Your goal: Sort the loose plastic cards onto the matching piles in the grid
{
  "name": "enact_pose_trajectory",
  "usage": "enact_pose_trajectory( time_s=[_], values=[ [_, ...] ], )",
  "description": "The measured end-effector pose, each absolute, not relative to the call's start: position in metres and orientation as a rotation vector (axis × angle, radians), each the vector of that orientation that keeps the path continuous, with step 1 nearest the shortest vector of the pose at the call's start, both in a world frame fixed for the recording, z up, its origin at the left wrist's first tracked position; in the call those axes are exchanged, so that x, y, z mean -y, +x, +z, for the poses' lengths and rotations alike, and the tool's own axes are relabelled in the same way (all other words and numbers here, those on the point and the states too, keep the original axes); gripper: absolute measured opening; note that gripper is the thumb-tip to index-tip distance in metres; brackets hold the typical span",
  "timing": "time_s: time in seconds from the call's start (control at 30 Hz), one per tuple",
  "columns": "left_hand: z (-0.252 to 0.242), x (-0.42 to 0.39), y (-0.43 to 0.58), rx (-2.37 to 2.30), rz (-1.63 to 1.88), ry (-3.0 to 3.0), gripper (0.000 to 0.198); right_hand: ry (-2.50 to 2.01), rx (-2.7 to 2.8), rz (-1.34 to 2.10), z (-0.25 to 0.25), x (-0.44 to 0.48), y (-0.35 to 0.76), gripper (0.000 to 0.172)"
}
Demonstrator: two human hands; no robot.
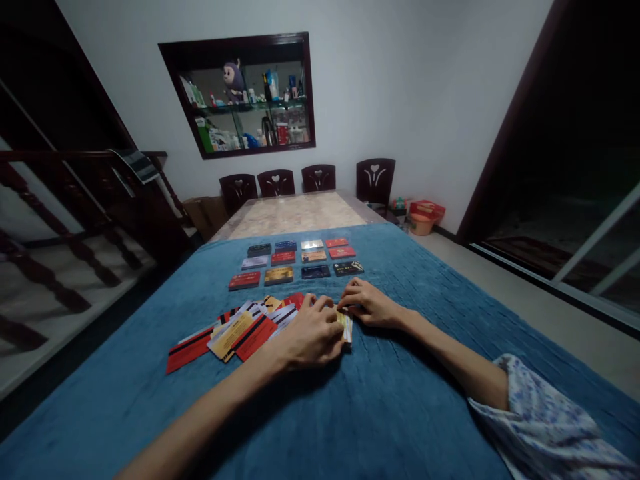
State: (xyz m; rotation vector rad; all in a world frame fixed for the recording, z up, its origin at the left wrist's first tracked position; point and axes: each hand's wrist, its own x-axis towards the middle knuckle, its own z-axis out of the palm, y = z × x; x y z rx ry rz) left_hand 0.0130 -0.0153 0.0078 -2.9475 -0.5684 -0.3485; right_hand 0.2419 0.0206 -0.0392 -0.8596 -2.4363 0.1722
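My left hand [315, 333] is closed over a stack of yellow-and-white cards [347, 328] on the blue cloth [400, 407]. Part of that stack is hidden beneath the fingers. Curled at the stack's far right corner, my right hand [371, 305] has its fingertips closed against the cards. To the left of my hands lies a loose, overlapping heap of cards [235, 331], red, yellow and white, several with black stripes up. Beyond the heap, neat card piles stand in three rows, among them a red pile [245, 280], a gold pile [279, 275] and a black pile [349, 268].
The cloth covers the near part of a long table with a marble-look top [305, 212]. Dark wooden chairs [375, 179] stand at its far end. A wooden railing [55, 267] runs along the left. An orange bucket [421, 224] sits on the floor at right.
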Motion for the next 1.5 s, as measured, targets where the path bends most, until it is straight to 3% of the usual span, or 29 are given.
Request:
enact_pose_trajectory(
  time_s=[0.27, 0.73, 0.87, 1.07, 1.5],
  values=[
    [-0.003, 0.006, -0.014, 0.35, -0.607, -2.731, 0.025, -0.813, 2.413, 0.122, -0.035, -0.014, 0.237, 0.026],
    [-0.025, -0.008, -0.025, 1.099, -1.283, -2.712, 0.013, -0.827, 2.213, 0.023, -0.037, -0.015, 0.23, 0.014],
    [-0.028, -0.01, -0.026, 1.232, -1.253, -2.746, 0.016, -0.834, 2.201, -0.017, -0.04, -0.016, 0.23, 0.016],
    [-0.027, -0.009, -0.028, 1.289, -1.128, -2.783, 0.044, -0.836, 2.134, -0.081, -0.044, -0.016, 0.227, 0.018],
    [-0.03, -0.007, -0.024, 1.253, -1.016, -2.82, 0.036, -0.833, 2.207, -0.162, -0.052, -0.018, 0.228, 0.026]
  ],
)
